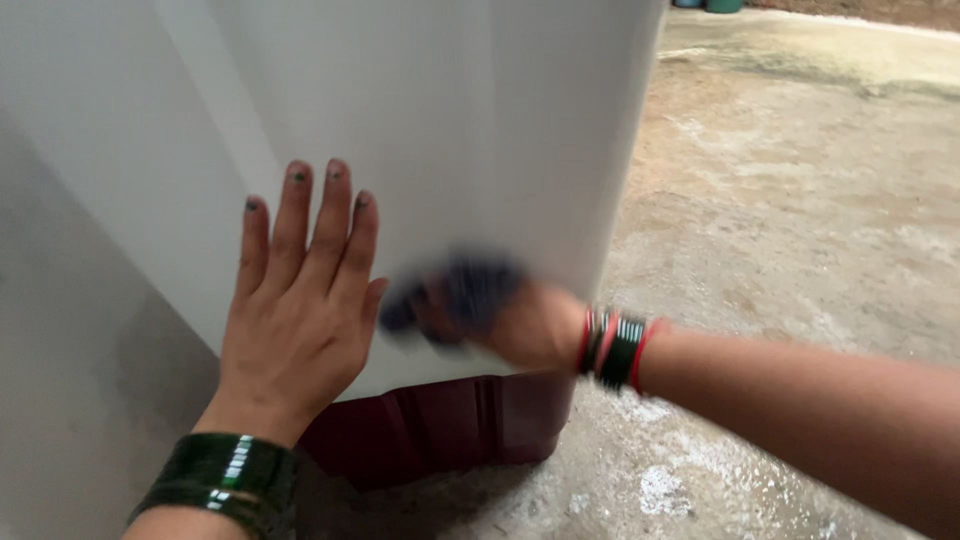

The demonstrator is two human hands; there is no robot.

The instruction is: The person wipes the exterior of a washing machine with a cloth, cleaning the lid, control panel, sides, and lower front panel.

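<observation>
My left hand [300,300] lies flat, fingers apart, against the white side panel [450,130] of a tall appliance. It holds nothing; dark green bangles circle its wrist. My right hand [520,320] is blurred with motion and grips a dark blue cloth [460,290] pressed to the same white panel, just right of my left hand. Red and green bangles sit on the right wrist. The appliance has a dark maroon base [450,425] below both hands.
A rough, stained concrete floor [800,200] spreads to the right and behind the appliance. A grey wall surface [70,380] stands close on the left. Green containers [715,5] show at the top edge.
</observation>
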